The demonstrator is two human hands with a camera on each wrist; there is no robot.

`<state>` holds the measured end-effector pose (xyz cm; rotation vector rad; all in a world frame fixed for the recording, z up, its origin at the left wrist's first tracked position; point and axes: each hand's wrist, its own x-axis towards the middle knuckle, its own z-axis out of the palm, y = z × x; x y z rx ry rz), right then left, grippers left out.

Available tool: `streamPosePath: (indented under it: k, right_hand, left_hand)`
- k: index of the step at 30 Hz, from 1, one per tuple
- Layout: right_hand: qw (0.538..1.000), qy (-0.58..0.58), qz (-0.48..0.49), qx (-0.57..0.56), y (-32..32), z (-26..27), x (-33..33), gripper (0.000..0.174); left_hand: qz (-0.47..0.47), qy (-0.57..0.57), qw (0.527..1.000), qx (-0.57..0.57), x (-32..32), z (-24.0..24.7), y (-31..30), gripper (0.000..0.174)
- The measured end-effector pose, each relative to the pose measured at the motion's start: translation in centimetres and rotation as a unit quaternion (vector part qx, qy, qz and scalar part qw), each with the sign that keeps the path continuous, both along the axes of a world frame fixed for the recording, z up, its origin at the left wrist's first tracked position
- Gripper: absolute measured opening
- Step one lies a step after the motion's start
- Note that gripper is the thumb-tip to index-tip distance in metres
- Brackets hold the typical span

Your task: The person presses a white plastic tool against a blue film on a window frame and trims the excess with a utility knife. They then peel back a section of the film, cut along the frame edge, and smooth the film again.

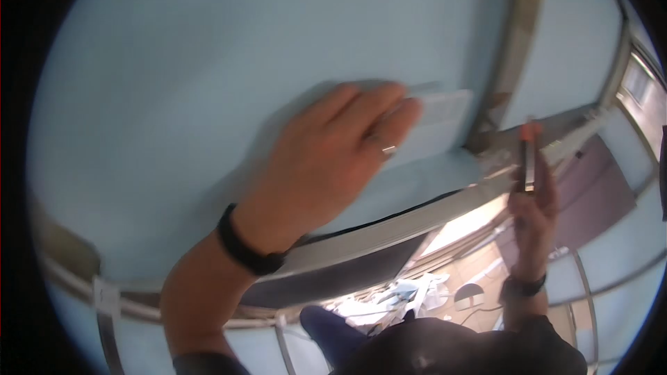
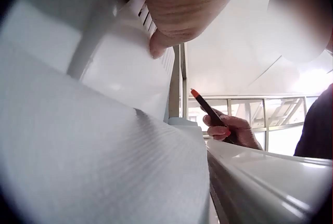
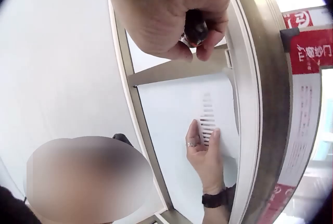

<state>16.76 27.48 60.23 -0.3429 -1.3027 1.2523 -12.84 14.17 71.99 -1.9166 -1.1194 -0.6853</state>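
My left hand (image 1: pixel 323 156), with a ring and a black wristband, holds a white slotted plate (image 1: pixel 445 107) against a pale blue panel (image 1: pixel 174 62). In the right wrist view, the left hand's thumb and fingers lie on either side of the plate's row of slots (image 3: pixel 207 122). Off to the right, my right hand (image 1: pixel 535 212) grips a slim black tool with an orange tip (image 2: pixel 208 108). That tip points up, away from the palm, and stands apart from the plate. Its exact kind cannot be told.
A metal frame strip (image 1: pixel 511 48) borders the panel on the right. Along its lower side runs a pale ledge (image 1: pixel 375 236). Below lie loose papers or scraps (image 1: pixel 396 295) on the floor. Red and white printed strips (image 3: pixel 312 52) show beyond the frame.
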Motion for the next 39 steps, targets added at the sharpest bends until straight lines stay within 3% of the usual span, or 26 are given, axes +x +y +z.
streamPosePath:
  k: [1, 2, 6, 9, 11, 13, 15, 16, 18, 22, 24, 34, 39]
  right_hand:
    - [0.999, 0.017, -0.045, 0.013, 0.1, 0.2, -0.8, 0.078]
    - [0.999, -0.019, -0.004, 0.03, 0.6, 0.6, -0.3, 0.081]
    - [0.999, -0.04, -0.004, -0.01, 1.8, 0.3, -0.6, 0.085]
    - [0.999, 0.0, -0.023, -0.041, 0.9, 0.1, -1.2, 0.083]
    - [0.998, -0.048, 0.01, -0.028, 1.2, 0.2, -0.4, 0.081]
    - [0.997, -0.036, -0.032, -0.061, 0.6, 0.1, -1.3, 0.082]
    - [0.996, -0.001, 0.062, -0.057, 1.0, 0.3, -0.8, 0.084]
    - [0.997, -0.004, 0.051, -0.056, 1.0, 0.4, -0.6, 0.084]
    - [0.99, 0.013, 0.129, -0.051, 0.8, 0.5, -0.2, 0.086]
    - [0.996, -0.041, 0.081, -0.02, 0.8, -0.3, 0.1, 0.087]
    - [0.995, -0.021, 0.095, 0.006, 1.3, -0.5, 0.0, 0.078]
    - [0.99, -0.032, 0.134, -0.03, 2.1, -0.9, 0.7, 0.068]
    - [0.99, 0.002, 0.131, -0.043, 2.4, -1.4, 0.6, 0.045]
  left_hand:
    - [0.028, 0.002, 1.0, -0.011, -0.1, -0.3, 0.1, 0.057]
    - [0.008, 0.001, 1.0, 0.011, -0.2, -0.5, 0.4, 0.056]
    - [-0.022, -0.002, 0.999, 0.035, -0.7, -0.7, 1.1, 0.052]
    - [-0.017, -0.016, 1.0, 0.012, -0.6, -0.8, 0.9, 0.053]
    - [0.003, 0.013, 0.999, 0.03, -0.5, -0.6, 0.7, 0.039]
    - [0.03, 0.014, 0.999, 0.027, 0.0, -0.2, 0.5, 0.044]
    - [0.012, -0.001, 1.0, 0.02, 0.4, 0.2, 0.5, 0.046]
    - [0.017, -0.008, 1.0, 0.005, 0.5, 0.2, 0.6, 0.049]
    - [0.008, -0.01, 1.0, 0.003, 0.9, 0.2, 0.5, 0.052]
    - [0.017, -0.011, 1.0, -0.008, 1.2, 0.1, 0.2, 0.056]
    - [0.015, -0.01, 1.0, -0.007, 1.4, 0.2, 0.3, 0.056]
    - [0.018, -0.017, 1.0, -0.02, 1.7, 0.4, 0.0, 0.052]
    - [0.005, -0.034, 0.999, -0.022, 1.7, 0.1, 0.4, 0.051]
